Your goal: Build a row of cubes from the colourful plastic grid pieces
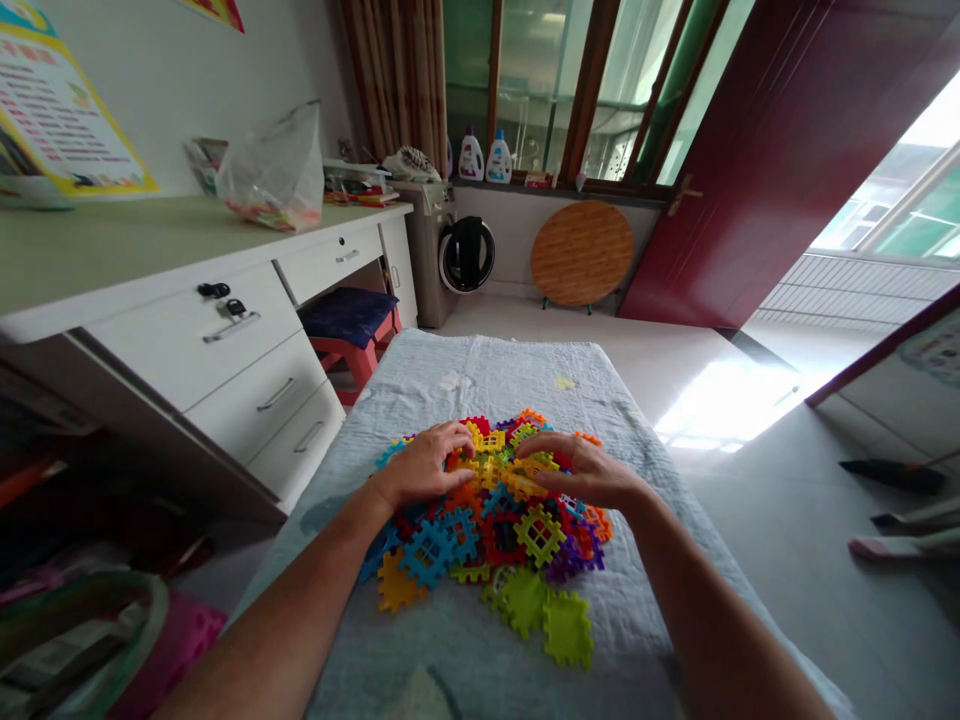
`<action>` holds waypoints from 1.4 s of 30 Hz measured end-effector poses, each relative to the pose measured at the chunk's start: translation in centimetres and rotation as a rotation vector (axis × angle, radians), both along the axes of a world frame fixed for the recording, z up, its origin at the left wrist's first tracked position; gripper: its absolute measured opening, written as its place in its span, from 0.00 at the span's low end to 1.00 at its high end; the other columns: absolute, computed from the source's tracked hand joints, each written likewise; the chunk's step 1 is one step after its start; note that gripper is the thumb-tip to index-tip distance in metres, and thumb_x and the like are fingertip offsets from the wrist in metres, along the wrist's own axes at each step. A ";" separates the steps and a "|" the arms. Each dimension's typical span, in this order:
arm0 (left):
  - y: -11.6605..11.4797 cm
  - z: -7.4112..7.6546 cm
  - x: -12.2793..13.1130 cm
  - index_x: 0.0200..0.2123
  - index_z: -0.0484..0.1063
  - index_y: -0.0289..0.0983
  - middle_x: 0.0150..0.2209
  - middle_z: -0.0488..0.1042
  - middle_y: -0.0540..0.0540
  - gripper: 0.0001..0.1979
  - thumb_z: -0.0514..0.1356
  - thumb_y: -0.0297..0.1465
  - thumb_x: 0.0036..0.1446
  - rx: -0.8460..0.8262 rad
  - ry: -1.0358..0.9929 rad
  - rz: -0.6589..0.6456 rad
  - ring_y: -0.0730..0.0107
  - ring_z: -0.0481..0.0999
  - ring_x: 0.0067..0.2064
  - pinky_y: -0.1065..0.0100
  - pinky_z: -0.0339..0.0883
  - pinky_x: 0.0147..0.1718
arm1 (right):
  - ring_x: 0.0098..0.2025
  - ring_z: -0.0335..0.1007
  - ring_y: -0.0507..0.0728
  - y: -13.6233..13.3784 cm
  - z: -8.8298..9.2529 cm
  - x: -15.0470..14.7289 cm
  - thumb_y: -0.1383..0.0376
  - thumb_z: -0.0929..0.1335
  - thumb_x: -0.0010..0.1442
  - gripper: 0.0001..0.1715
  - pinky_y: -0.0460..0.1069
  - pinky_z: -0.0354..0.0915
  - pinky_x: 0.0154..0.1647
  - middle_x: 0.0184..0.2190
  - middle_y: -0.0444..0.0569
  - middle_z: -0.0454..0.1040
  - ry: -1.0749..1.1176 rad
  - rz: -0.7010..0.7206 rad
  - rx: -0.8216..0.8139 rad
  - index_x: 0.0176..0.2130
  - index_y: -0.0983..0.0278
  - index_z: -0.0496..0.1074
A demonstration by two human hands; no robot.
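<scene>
A heap of colourful interlocking plastic tiles (502, 535) lies on a cloth-covered table (487, 370). Many have toothed edges, and some are shaped like window frames. At the heap's left side, my left hand (429, 462) rests with thumb and fingers apart, its fingertips beside yellow and orange pieces. Opposite it, my right hand (589, 472) curves its fingers and thumb around a yellow tile (527, 476). Blue tiles (431, 550) and a lime window tile (540, 535) sit nearer me. Flat green tiles (568, 628) lie at the near edge, with an orange-yellow tile (400, 582) to their left.
A white desk (187, 240) with drawers runs along the left, carrying a plastic bag (274, 175). A stool (352, 320) stands under it. Beyond are a washing machine (427, 250), a round wooden board (583, 253) and a red door (750, 150). A pink bin (180, 640) is lower left.
</scene>
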State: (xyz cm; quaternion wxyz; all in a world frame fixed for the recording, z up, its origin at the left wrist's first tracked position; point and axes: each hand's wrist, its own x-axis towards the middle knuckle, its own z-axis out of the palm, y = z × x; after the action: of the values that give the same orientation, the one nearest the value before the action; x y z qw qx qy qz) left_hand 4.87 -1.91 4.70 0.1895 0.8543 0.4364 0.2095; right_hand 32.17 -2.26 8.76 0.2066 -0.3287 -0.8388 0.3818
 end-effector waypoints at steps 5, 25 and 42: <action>-0.1 -0.2 0.5 0.38 0.73 0.41 0.49 0.72 0.44 0.10 0.60 0.37 0.53 0.088 0.023 0.050 0.57 0.69 0.53 0.56 0.59 0.55 | 0.40 0.71 0.56 2.0 -3.9 2.2 0.59 0.63 0.58 0.15 0.53 0.66 0.43 0.38 0.50 0.75 0.229 -0.568 0.075 0.42 0.62 0.72; 0.2 -1.4 0.8 0.43 0.73 0.41 0.51 0.71 0.44 0.13 0.58 0.38 0.55 0.111 0.038 0.043 0.57 0.68 0.54 0.55 0.60 0.56 | 0.39 0.69 0.58 4.7 -9.2 5.4 0.62 0.63 0.55 0.12 0.54 0.61 0.47 0.33 0.50 0.77 -0.111 -0.730 0.333 0.32 0.62 0.75; 0.8 -2.0 0.8 0.49 0.72 0.42 0.56 0.68 0.44 0.17 0.55 0.38 0.58 0.138 0.142 0.047 0.56 0.64 0.59 0.53 0.57 0.58 | 0.53 0.60 0.59 1.7 -3.3 2.3 0.55 0.68 0.57 0.18 0.57 0.54 0.57 0.49 0.48 0.70 -0.112 -0.232 0.289 0.47 0.56 0.72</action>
State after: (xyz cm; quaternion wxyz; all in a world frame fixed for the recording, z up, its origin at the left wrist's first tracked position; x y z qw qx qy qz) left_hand 5.65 -1.09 2.72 0.0939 0.8675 0.4533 0.1823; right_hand 34.50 -0.60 5.42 0.2471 -0.4108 -0.8516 0.2120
